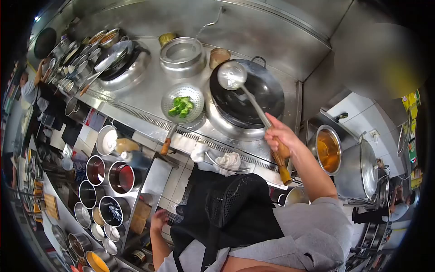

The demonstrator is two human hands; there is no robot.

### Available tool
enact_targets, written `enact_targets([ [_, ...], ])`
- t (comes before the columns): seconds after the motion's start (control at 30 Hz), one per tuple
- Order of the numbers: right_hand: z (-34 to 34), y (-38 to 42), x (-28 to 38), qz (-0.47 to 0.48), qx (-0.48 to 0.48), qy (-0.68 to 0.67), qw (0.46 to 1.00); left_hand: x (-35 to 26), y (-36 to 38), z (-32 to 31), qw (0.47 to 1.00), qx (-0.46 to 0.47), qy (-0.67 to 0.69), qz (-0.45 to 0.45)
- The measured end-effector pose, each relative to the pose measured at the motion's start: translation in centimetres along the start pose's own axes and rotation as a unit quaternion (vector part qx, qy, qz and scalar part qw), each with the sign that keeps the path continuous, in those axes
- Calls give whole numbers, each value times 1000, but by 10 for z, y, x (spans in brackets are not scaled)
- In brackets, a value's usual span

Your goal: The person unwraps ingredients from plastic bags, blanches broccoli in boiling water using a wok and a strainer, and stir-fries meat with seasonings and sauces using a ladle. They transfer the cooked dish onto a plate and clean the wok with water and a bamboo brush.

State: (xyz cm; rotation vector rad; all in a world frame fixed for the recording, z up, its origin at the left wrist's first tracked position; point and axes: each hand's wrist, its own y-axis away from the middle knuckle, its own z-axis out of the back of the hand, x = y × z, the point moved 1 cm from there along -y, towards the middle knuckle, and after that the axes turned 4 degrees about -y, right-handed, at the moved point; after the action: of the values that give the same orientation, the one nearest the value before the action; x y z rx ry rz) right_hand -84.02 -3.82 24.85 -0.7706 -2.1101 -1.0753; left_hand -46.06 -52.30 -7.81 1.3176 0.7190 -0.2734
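Note:
My right hand (pixel 279 136) is closed around the wooden-ended handle of a large metal ladle (pixel 253 100). The ladle's round bowl hangs over the left part of a black wok (pixel 265 97) on the burner. Left of the wok, a perforated strainer (pixel 195 93) rests on the steel range with green broccoli (pixel 181 107) in it; its wooden handle points toward me. Low on the left side, my left hand (pixel 158 221) hangs beside my body, away from the range. Its fingers look loosely apart, and nothing shows in them.
Behind the strainer stands a steel pot (pixel 181 56) under a running spout. Left, another wok (pixel 120 63) sits on a burner. Pots of sauces (pixel 121 177) fill the side counter. A basin of amber liquid (pixel 328 149) is on the right. White cloth (pixel 229 162) lies at the range's front.

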Motion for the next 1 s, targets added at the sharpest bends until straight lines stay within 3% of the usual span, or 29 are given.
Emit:
enact_targets([
  [0.07, 52, -14, 10, -1, -115, 100, 988, -39, -13, -22, 1000, 16, -4, -14],
  [0.17, 100, -22, 16, -24, -173, 154, 973, -86, -19, -43, 996, 38, -8, -82],
  [0.3, 133, -8, 11, 0, -151, 133, 980, -103, 0, -46, 992, 57, -34, -104],
  [0.33, 162, -16, -4, 15, -139, 228, 963, -107, 12, -40, 993, 33, -43, -104],
  [0.37, 159, -16, -11, 26, -203, 447, 871, -108, 23, -32, 993, 5, -49, -104],
  [0.4, 148, -16, -21, 47, -246, 641, 726, -117, 38, -24, 991, -18, -43, -127],
  [0.47, 159, -28, -45, 265, -218, 630, 697, -112, 45, 7, 980, -84, 14, -182],
  [0.5, 129, -25, -39, 212, -199, 563, 774, -128, 61, 23, 963, -133, -91, -217],
  [0.53, 97, -22, -33, 157, -191, 489, 837, -143, 77, 33, 960, -169, -51, -219],
  [0.57, 49, -16, -27, 79, -179, 399, 896, -158, 88, 46, 925, -246, -135, -257],
  [0.63, 57, -50, -72, 154, -85, 305, 936, -177, 84, 78, 911, -307, -127, -246],
  [0.7, 15, -82, -89, 116, -29, 296, 948, -209, 76, 93, 884, -366, -63, -283],
  [0.83, -107, -147, -82, -33, 115, 296, 948, -252, 10, 128, 832, -479, -99, -261],
  [0.9, -158, -188, -92, -74, 167, 349, 919, -261, -39, 142, 787, -514, -161, -299],
  [1.0, -228, -243, -109, -73, 217, 425, 876, -284, -84, 147, 797, -499, -230, -251],
])
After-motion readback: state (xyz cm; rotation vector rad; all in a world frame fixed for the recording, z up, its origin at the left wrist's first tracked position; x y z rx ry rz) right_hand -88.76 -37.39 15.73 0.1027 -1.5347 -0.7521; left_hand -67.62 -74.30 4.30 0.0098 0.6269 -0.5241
